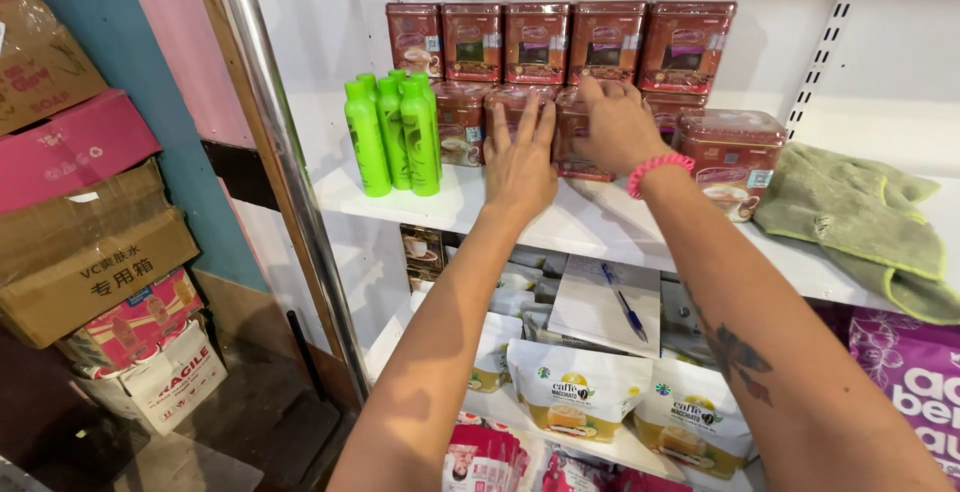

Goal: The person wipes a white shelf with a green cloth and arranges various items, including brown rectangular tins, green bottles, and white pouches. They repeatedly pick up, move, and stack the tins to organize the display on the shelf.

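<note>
On the white shelf [600, 227], both hands are working at a block of red tins [560, 72] stacked in two rows against the back wall. Left hand [520, 157] is lying flat, fingers spread and extended, fingertips pressing the front of a lower-row tin [512, 102]. Right hand [615, 127], wearing a pink bracelet [658, 167], is cupping over the neighbouring lower tin [575, 152], fingers curled across its top; whether it is gripping or only resting I cannot tell.

Edges and room: the shelf front edge is running just under both wrists. Green bottles [395, 132] are standing in a tight cluster just left of the tins, near the left hand but apart from it. One more tin [732, 157] is sitting forward at the right, beside the right wrist. A green cloth [860, 222] is lying crumpled at the far right, reaching the shelf edge. A bare strip of shelf is showing in front of the tins, between bottles and forward tin.

Below, a lower shelf is holding white pouches [575, 387] and a notepad [605, 307] with a blue pen [625, 302] on it. Cardboard boxes [90, 252] are piling up at the left, past a metal pole [285, 162].
</note>
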